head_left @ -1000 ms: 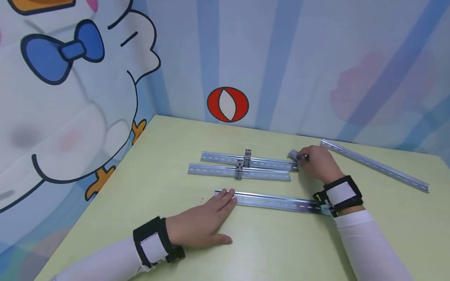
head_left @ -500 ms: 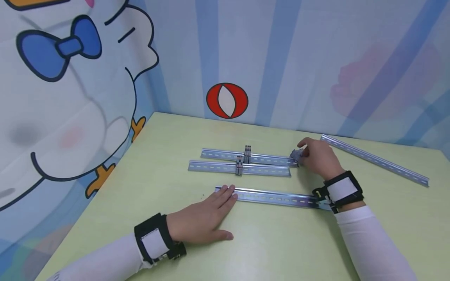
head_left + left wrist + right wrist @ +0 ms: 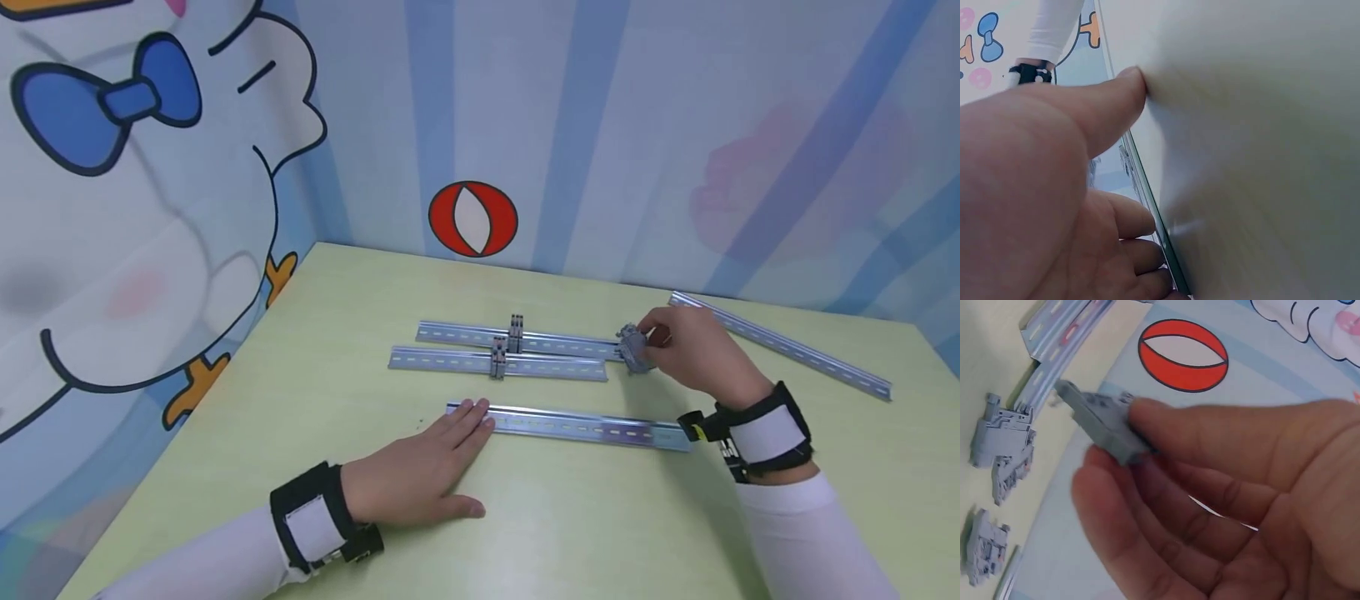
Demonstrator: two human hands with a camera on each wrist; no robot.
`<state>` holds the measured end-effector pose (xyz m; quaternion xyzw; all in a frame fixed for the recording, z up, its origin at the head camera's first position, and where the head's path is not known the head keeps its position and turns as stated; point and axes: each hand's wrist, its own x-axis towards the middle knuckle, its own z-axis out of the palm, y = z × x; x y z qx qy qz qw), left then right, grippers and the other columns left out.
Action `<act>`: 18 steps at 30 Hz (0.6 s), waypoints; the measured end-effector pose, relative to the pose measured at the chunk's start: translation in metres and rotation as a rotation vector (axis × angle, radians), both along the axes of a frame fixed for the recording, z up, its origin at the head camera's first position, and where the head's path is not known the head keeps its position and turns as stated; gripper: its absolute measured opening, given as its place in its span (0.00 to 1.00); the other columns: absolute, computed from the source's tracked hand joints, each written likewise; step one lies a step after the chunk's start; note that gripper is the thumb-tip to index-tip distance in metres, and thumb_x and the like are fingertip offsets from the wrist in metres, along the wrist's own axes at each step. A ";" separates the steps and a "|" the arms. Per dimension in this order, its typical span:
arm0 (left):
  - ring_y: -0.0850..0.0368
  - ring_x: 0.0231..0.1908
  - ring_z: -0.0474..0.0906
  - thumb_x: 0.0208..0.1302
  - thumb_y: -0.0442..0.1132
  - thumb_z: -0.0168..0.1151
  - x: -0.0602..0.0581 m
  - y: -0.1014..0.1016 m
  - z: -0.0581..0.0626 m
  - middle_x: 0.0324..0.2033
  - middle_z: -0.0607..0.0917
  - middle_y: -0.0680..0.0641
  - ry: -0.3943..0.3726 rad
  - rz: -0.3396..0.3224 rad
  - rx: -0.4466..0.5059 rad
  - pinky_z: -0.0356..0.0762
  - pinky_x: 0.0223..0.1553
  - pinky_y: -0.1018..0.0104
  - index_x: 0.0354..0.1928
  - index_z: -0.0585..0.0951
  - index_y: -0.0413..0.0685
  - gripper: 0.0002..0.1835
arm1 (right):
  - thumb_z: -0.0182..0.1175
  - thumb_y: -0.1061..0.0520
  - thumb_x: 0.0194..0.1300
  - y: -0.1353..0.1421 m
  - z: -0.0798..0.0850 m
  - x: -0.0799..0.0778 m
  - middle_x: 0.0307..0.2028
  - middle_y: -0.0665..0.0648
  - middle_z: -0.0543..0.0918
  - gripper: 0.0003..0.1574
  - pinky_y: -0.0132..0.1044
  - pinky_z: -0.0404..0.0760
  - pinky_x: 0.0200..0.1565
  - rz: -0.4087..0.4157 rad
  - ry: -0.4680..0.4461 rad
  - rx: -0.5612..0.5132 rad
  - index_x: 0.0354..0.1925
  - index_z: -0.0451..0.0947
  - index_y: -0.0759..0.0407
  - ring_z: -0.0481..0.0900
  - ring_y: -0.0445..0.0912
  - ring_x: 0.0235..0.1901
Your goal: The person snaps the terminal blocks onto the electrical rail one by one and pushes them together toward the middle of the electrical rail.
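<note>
My right hand (image 3: 693,350) pinches a grey terminal block (image 3: 1100,428) between thumb and fingers, raised above the table past the right ends of two metal DIN rails. In the head view the held terminal block (image 3: 635,348) shows its broad face. Flat on the left end of the nearest DIN rail (image 3: 570,422), my left hand (image 3: 416,467) rests with straight fingers and the thumb spread on the table. Two further rails, the middle rail (image 3: 442,359) and a farther rail (image 3: 453,334), each carry a small group of terminal blocks (image 3: 498,358).
Another DIN rail (image 3: 795,343) lies slanted at the back right, near the wall. Several loose terminal blocks (image 3: 1004,434) lie on the table in the right wrist view; my right hand hides them in the head view. A printed wall (image 3: 600,150) borders the table's back.
My right hand has picked up the terminal block, turned it and drawn it slightly nearer. The left hand stays on the nearest rail. The head view has shifted a little.
</note>
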<state>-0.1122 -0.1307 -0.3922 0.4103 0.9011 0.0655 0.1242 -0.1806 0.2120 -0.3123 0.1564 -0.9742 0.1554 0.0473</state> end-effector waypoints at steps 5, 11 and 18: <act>0.48 0.77 0.37 0.66 0.66 0.52 0.000 -0.001 -0.001 0.79 0.41 0.42 0.001 -0.001 0.001 0.50 0.75 0.52 0.78 0.48 0.43 0.50 | 0.66 0.65 0.57 0.002 0.009 0.021 0.31 0.63 0.89 0.15 0.39 0.81 0.27 -0.002 -0.082 0.012 0.44 0.83 0.70 0.85 0.48 0.27; 0.48 0.77 0.37 0.66 0.66 0.52 0.001 0.000 0.001 0.79 0.42 0.42 0.000 0.001 -0.002 0.50 0.75 0.52 0.78 0.48 0.43 0.50 | 0.66 0.64 0.56 0.010 0.012 0.041 0.26 0.57 0.89 0.14 0.33 0.77 0.23 -0.045 -0.222 0.040 0.42 0.82 0.68 0.82 0.41 0.20; 0.47 0.77 0.37 0.66 0.66 0.52 0.003 0.000 0.003 0.79 0.42 0.41 0.007 -0.003 -0.006 0.50 0.75 0.52 0.77 0.48 0.42 0.50 | 0.67 0.63 0.55 0.020 0.008 0.049 0.19 0.53 0.87 0.15 0.34 0.79 0.25 -0.089 -0.434 0.068 0.41 0.80 0.69 0.83 0.41 0.18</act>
